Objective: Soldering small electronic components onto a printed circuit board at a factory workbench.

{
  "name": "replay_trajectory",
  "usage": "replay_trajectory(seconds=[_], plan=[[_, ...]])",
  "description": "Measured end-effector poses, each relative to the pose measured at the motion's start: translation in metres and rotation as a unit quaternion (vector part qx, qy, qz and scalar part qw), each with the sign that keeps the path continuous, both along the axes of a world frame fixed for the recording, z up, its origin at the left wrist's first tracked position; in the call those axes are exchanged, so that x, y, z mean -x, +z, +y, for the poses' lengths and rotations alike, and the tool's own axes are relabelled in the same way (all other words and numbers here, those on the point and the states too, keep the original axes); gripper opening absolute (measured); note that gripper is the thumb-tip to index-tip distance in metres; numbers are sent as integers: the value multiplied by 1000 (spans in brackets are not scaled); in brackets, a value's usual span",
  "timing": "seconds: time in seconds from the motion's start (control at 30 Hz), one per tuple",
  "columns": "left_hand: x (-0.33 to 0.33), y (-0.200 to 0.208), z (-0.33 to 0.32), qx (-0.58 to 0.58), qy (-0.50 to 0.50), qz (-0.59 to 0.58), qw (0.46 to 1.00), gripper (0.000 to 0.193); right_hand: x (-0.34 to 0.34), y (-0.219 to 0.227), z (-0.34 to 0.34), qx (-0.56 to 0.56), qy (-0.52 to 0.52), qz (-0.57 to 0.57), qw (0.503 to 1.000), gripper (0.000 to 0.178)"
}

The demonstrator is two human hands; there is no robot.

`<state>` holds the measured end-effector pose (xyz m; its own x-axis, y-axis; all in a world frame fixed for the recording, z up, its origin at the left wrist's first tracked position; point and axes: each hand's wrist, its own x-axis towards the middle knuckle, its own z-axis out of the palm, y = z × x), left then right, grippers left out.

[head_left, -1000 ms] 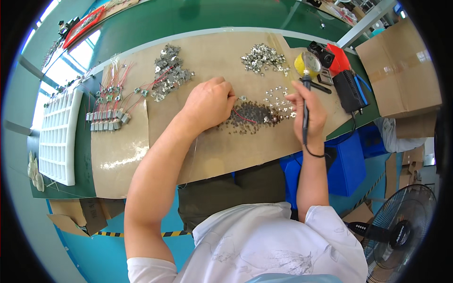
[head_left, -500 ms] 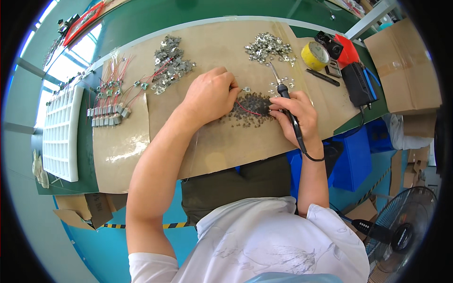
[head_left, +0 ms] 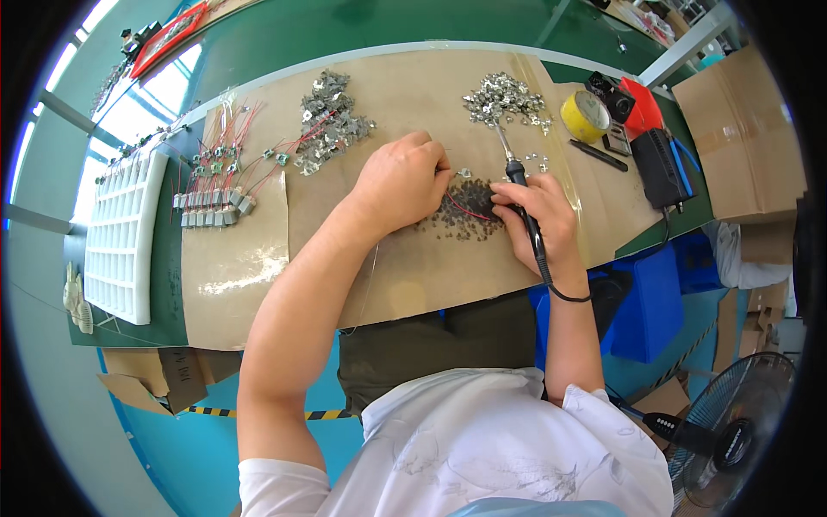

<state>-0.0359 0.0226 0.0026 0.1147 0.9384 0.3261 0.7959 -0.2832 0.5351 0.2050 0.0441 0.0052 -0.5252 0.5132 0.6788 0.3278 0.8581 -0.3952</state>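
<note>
My right hand (head_left: 548,214) is closed round a soldering iron (head_left: 526,203) with a black handle; its metal tip points away, toward a heap of small silver metal pieces (head_left: 504,96). The thumb and fingertips of that hand sit at the right edge of a pile of tiny dark parts (head_left: 469,202). My left hand (head_left: 405,179) is closed in a pinch at the pile's left side, its fingertips turned away, so what they hold is hidden. From beside them a red wire (head_left: 465,208) runs over the pile. A small silver piece (head_left: 465,173) lies just beyond.
Grey metal pieces (head_left: 332,129) are heaped far left of centre. Small motors with red wires (head_left: 211,215) stand in rows near a white gridded tray (head_left: 121,246). At right lie yellow tape (head_left: 586,116), a black pen-like tool (head_left: 600,155), a black box (head_left: 659,168) and a carton (head_left: 736,129).
The whole view has shifted slightly, so the bench sits a little lower and further right. Both hands keep nearly the same pose over the dark pile, the iron still in the right one.
</note>
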Motion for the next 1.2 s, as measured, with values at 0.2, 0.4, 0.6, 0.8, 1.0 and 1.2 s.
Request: replay_trajectory(seconds=[0.2, 0.4, 0.6, 0.8, 1.0, 1.2], plan=[[-1, 1, -3, 5, -1, 1, 1000, 12, 3, -1, 3, -3, -35, 10, 999, 45], [0, 1, -3, -1, 1, 4, 1000, 13, 0, -3, 2, 23, -52, 20, 998, 47], [-2, 2, -2, -8, 0, 8, 1000, 13, -2, -5, 4, 16, -43, 23, 999, 47], [-2, 2, -4, -6, 3, 2, 1000, 12, 2, -3, 3, -14, -66, 13, 998, 46], [-2, 4, -3, 2, 6, -6, 1000, 12, -2, -3, 5, -12, -73, -3, 997, 45], [-2, 4, -4, 4, 11, 0, 1000, 12, 1, -4, 5, 0, -60, 10, 998, 44]])
